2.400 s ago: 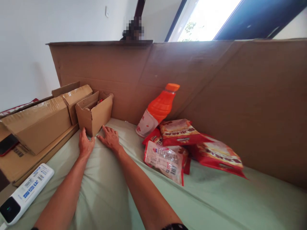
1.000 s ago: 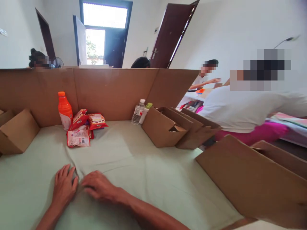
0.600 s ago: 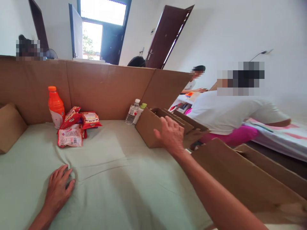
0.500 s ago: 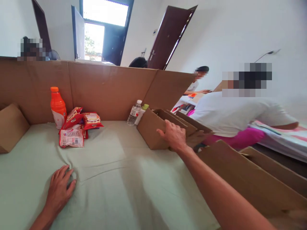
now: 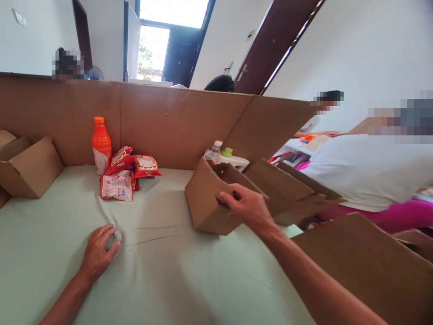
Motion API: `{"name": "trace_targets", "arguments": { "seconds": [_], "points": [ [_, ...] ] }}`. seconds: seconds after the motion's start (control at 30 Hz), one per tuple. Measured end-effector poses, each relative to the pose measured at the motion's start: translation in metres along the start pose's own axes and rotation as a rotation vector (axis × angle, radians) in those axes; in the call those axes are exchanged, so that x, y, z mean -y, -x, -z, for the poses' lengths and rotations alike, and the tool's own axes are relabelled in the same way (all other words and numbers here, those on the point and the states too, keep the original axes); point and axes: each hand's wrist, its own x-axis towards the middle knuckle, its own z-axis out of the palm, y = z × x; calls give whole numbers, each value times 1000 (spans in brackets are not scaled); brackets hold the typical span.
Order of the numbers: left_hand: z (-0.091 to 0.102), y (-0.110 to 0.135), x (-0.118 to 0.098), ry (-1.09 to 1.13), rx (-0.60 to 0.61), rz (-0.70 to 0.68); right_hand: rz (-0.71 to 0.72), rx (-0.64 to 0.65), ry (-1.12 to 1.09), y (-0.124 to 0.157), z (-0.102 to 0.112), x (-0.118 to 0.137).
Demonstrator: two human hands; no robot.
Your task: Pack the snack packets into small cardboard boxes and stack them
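My right hand [image 5: 248,208] grips the near top edge of a small open cardboard box [image 5: 206,203], which is tilted and pulled away from the row of similar boxes [image 5: 287,192] to its right. My left hand [image 5: 99,248] rests on the pale green sheet [image 5: 162,275] with its fingers curled over a bunched fold of cloth. An orange drink bottle [image 5: 101,145] and several red snack packets [image 5: 126,176] stand at the back, against the tall cardboard wall [image 5: 162,122].
More cardboard boxes [image 5: 29,167] sit at the far left. Two capped bottles [image 5: 218,153] stand behind the held box. A large flat cardboard sheet [image 5: 368,266] lies at the right. A person in a white top [image 5: 368,171] bends over beyond it; others are behind the wall.
My right hand left the sheet, reached right to the small box, took hold of its edge and drew it toward me and left. The left hand stayed pressed on the sheet.
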Motion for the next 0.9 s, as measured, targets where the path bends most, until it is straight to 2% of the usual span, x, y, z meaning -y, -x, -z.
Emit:
{"name": "trace_targets", "arguments": {
  "seconds": [0.1, 0.23, 0.33, 0.43, 0.57, 0.7, 0.8, 0.9],
  "points": [
    [7, 3, -4, 73, 14, 11, 204, 116, -165, 39, -11, 54],
    [16, 7, -14, 162, 32, 9, 471, 73, -252, 74, -16, 117],
    [23, 9, -20, 218, 50, 13, 650, 47, -330, 88, -9, 146],
    [30, 11, -23, 276, 73, 14, 747, 106, -378, 99, -2, 159],
    [33, 12, -26, 349, 123, -14, 760, 180, -419, 115, -6, 166],
    [29, 14, -28, 410, 186, -62, 663, 199, -492, 125, -15, 178],
    [25, 16, -29, 439, 202, -90, 560, 315, -550, 127, -15, 195],
    [25, 17, -31, 438, 185, -94, 495, 489, -595, 129, -11, 212]
  ]
}}
